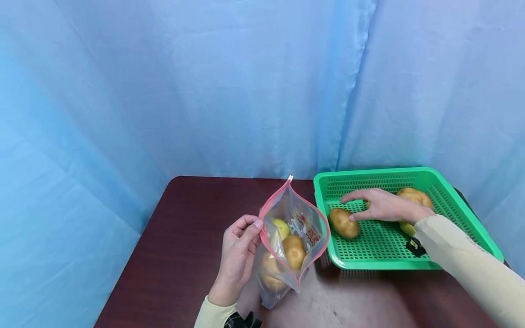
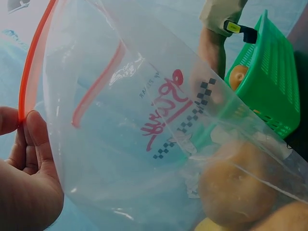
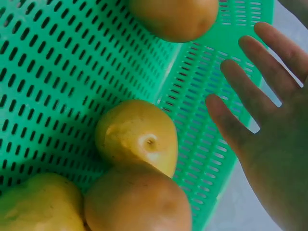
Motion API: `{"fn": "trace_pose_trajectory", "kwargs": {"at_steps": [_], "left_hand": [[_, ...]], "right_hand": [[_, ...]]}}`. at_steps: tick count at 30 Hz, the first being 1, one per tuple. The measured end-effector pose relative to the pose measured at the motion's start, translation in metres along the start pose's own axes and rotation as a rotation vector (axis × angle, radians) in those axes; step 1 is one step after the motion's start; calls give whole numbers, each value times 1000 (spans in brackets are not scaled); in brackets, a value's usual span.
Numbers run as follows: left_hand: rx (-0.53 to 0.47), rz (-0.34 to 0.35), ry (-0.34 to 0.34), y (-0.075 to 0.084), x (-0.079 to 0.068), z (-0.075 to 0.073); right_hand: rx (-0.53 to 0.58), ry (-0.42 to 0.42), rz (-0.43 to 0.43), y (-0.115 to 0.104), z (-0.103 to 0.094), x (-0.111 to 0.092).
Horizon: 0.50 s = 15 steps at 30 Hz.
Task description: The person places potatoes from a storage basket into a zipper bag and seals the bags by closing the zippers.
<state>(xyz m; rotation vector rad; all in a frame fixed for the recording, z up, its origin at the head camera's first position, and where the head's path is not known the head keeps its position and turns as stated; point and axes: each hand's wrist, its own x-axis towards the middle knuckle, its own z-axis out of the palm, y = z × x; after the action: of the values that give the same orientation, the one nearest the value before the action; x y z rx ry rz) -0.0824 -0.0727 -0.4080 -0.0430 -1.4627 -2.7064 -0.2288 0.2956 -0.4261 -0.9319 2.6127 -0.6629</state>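
My left hand (image 1: 239,255) pinches the red rim of a clear zip bag (image 1: 317,237) between thumb and finger, its mouth spread wide. Through the plastic show a brown potato (image 1: 294,251), another tan potato-like piece low in the bag, and a yellow-green round fruit (image 1: 281,228). Over the green basket (image 1: 373,265) is my right hand (image 1: 381,206), fingers spread, thumb at the near side of a brown potato (image 1: 343,223). In the right wrist view the fingers (image 3: 248,89) are extended with nothing in them.
Several tan and yellow pieces (image 3: 139,202) lie at the right end of the basket, partly under my right forearm in the head view. The basket stands on a dark wooden table (image 1: 184,237), right of the bag. Blue curtains (image 1: 246,91) hang behind the table.
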Motion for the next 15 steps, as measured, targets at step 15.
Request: {"fn": "trace_pose_trajectory", "kwargs": {"at_steps": [15], "left_hand": [[10,-1,-6,2,-1,-4]], "right_hand": [[117,-67,-23,8,32,8]]}}
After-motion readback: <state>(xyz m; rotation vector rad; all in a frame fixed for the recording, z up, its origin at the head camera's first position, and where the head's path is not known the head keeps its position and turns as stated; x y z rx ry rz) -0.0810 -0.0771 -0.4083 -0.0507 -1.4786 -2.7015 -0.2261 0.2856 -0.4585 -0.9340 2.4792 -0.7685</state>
